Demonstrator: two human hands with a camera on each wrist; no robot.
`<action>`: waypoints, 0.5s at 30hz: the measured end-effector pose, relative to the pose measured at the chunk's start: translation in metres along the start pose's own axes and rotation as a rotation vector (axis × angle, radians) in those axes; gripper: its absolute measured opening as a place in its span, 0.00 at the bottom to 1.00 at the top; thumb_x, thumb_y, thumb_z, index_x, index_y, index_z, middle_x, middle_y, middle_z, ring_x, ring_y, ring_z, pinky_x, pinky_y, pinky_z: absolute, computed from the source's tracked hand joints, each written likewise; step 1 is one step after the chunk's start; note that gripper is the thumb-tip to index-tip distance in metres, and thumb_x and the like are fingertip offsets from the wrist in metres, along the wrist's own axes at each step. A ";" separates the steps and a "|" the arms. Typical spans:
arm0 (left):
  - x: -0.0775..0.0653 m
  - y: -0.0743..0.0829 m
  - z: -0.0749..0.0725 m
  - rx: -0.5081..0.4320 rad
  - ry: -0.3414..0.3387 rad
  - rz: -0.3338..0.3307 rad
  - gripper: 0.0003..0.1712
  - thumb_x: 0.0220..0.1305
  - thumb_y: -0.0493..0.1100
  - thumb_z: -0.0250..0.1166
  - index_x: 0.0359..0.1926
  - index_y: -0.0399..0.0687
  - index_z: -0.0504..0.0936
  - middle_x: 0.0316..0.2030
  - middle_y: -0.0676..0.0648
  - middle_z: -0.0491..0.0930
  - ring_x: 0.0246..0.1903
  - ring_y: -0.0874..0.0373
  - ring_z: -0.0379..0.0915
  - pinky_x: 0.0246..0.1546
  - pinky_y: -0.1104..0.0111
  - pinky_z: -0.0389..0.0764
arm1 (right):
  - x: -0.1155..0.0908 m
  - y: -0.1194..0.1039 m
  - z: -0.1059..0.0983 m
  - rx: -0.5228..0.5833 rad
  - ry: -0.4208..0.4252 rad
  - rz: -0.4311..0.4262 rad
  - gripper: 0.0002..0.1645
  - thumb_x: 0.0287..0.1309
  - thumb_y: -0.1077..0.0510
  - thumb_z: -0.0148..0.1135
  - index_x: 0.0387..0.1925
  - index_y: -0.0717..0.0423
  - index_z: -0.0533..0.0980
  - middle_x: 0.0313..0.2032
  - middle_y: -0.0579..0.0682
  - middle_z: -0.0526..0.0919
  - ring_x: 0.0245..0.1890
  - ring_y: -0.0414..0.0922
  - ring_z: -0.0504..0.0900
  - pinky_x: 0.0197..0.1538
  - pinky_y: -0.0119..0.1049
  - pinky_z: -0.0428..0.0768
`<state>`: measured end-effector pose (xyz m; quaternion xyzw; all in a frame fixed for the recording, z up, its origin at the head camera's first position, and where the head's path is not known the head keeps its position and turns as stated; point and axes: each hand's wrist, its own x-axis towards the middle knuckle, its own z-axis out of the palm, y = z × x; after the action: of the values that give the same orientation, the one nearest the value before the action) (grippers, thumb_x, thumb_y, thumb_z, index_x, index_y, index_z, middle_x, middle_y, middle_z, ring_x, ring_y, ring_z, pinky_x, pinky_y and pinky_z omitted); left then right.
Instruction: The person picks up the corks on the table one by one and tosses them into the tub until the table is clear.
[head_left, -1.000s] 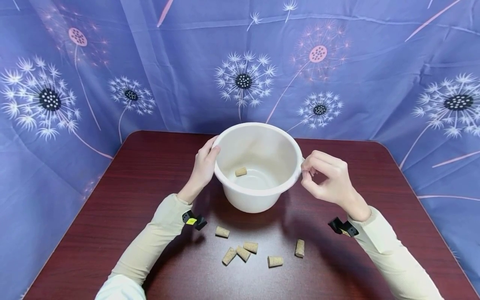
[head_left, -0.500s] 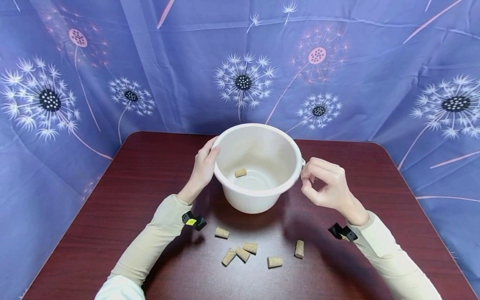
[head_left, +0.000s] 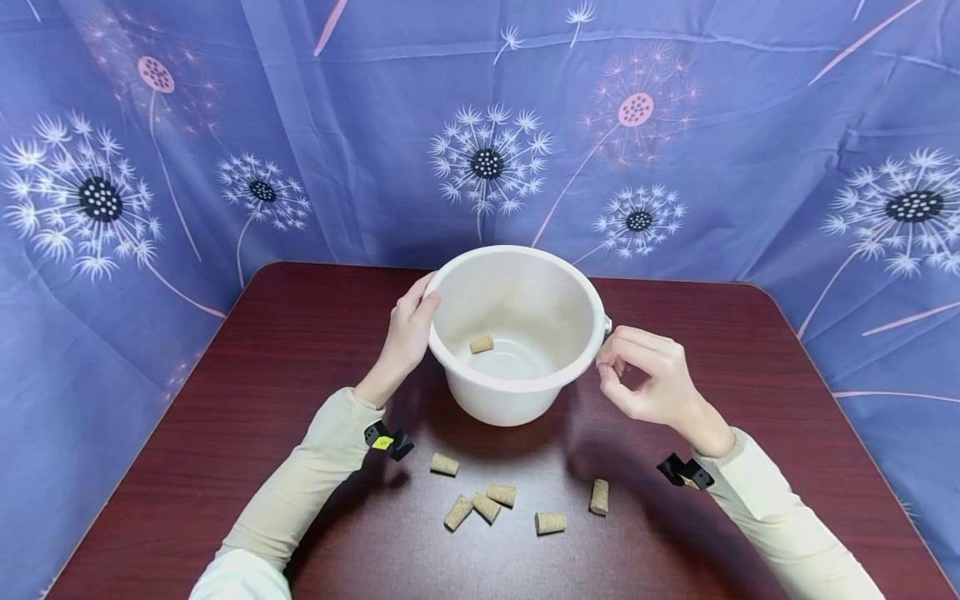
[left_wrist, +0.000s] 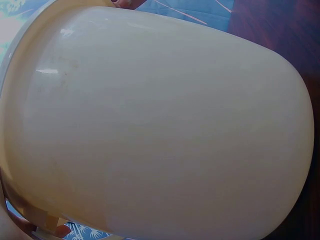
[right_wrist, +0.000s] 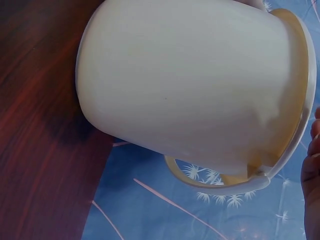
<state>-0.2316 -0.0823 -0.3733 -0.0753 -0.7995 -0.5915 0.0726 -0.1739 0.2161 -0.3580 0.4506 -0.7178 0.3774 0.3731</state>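
Observation:
A white plastic bucket is tilted with its mouth toward the head camera, one cork lying inside. My left hand grips the left side of its rim, thumb over the edge. Beside the right of the rim is my right hand, fingers curled in toward the thumb, with nothing seen in its grasp. In the right wrist view, its fingers show at the right edge, just past the rim. The bucket's handle hangs behind its wall. The left wrist view is filled mostly by the bucket wall.
Several loose corks lie on the dark red wooden table in front of the bucket. A blue curtain with dandelion prints surrounds the table's back and sides.
My right hand has moved slightly down and toward me along the bucket's right rim, uncovering the handle's pivot. The left hand, the bucket and the corks stay where they were.

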 end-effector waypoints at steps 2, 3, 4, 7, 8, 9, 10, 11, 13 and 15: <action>0.000 0.001 0.000 0.000 -0.001 0.000 0.25 0.71 0.42 0.48 0.67 0.45 0.70 0.61 0.40 0.75 0.56 0.46 0.74 0.58 0.55 0.75 | 0.002 -0.003 0.000 -0.001 -0.010 0.003 0.05 0.38 0.68 0.53 0.17 0.58 0.74 0.17 0.46 0.72 0.19 0.37 0.66 0.26 0.20 0.65; -0.001 0.001 0.000 -0.002 -0.004 0.000 0.25 0.71 0.42 0.48 0.67 0.45 0.70 0.61 0.40 0.75 0.56 0.46 0.74 0.58 0.55 0.74 | 0.002 -0.004 0.000 -0.002 -0.015 0.003 0.06 0.38 0.68 0.53 0.17 0.58 0.75 0.17 0.46 0.72 0.19 0.37 0.66 0.26 0.20 0.65; -0.001 0.001 0.000 -0.003 -0.005 -0.001 0.25 0.71 0.42 0.48 0.67 0.45 0.70 0.61 0.40 0.75 0.56 0.46 0.74 0.58 0.55 0.75 | 0.002 -0.005 0.000 -0.004 -0.019 0.003 0.06 0.38 0.68 0.53 0.17 0.59 0.75 0.17 0.46 0.72 0.19 0.37 0.66 0.26 0.20 0.65; -0.001 0.001 0.000 -0.007 -0.007 -0.003 0.25 0.71 0.42 0.48 0.67 0.45 0.70 0.61 0.40 0.75 0.56 0.47 0.74 0.58 0.55 0.75 | 0.001 -0.006 0.000 -0.006 -0.028 0.003 0.06 0.39 0.68 0.53 0.17 0.59 0.75 0.17 0.45 0.72 0.19 0.36 0.66 0.26 0.20 0.65; 0.000 0.001 0.000 -0.007 -0.006 -0.003 0.25 0.71 0.42 0.48 0.67 0.45 0.70 0.61 0.40 0.75 0.56 0.47 0.74 0.58 0.55 0.75 | 0.000 -0.006 0.000 -0.004 -0.031 0.002 0.06 0.40 0.68 0.53 0.17 0.59 0.75 0.17 0.45 0.72 0.19 0.36 0.67 0.26 0.20 0.66; 0.000 0.001 0.000 -0.008 -0.006 -0.002 0.25 0.71 0.42 0.48 0.67 0.45 0.70 0.61 0.40 0.75 0.56 0.46 0.75 0.58 0.55 0.75 | -0.001 -0.005 0.000 0.001 -0.035 0.000 0.06 0.40 0.68 0.53 0.17 0.59 0.75 0.17 0.45 0.73 0.19 0.36 0.67 0.26 0.21 0.65; 0.000 0.001 0.000 -0.009 -0.005 -0.002 0.25 0.71 0.42 0.48 0.67 0.45 0.70 0.61 0.40 0.75 0.55 0.46 0.75 0.58 0.55 0.75 | -0.003 -0.005 0.001 0.006 -0.039 -0.002 0.06 0.40 0.68 0.53 0.17 0.59 0.75 0.18 0.46 0.73 0.19 0.36 0.66 0.26 0.21 0.65; 0.000 0.000 0.000 -0.009 -0.004 -0.002 0.25 0.71 0.42 0.48 0.66 0.45 0.70 0.61 0.40 0.75 0.55 0.46 0.75 0.58 0.55 0.75 | -0.004 -0.004 0.001 0.013 -0.044 -0.003 0.06 0.40 0.68 0.53 0.18 0.58 0.75 0.18 0.46 0.74 0.19 0.37 0.67 0.26 0.21 0.65; 0.000 0.000 0.000 -0.006 -0.004 -0.001 0.25 0.71 0.42 0.48 0.67 0.45 0.70 0.61 0.40 0.75 0.56 0.46 0.75 0.58 0.55 0.75 | -0.006 -0.003 0.000 0.026 -0.057 -0.008 0.06 0.39 0.69 0.53 0.18 0.58 0.75 0.18 0.46 0.74 0.19 0.37 0.67 0.27 0.20 0.65; 0.000 0.001 0.000 -0.004 -0.005 -0.001 0.25 0.71 0.42 0.48 0.67 0.45 0.70 0.61 0.40 0.75 0.56 0.46 0.74 0.58 0.55 0.74 | -0.006 -0.004 0.000 0.039 -0.072 -0.011 0.07 0.39 0.69 0.53 0.18 0.58 0.76 0.18 0.46 0.75 0.19 0.37 0.67 0.27 0.20 0.65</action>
<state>-0.2317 -0.0820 -0.3728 -0.0765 -0.7984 -0.5931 0.0702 -0.1684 0.2167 -0.3622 0.4752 -0.7206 0.3729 0.3404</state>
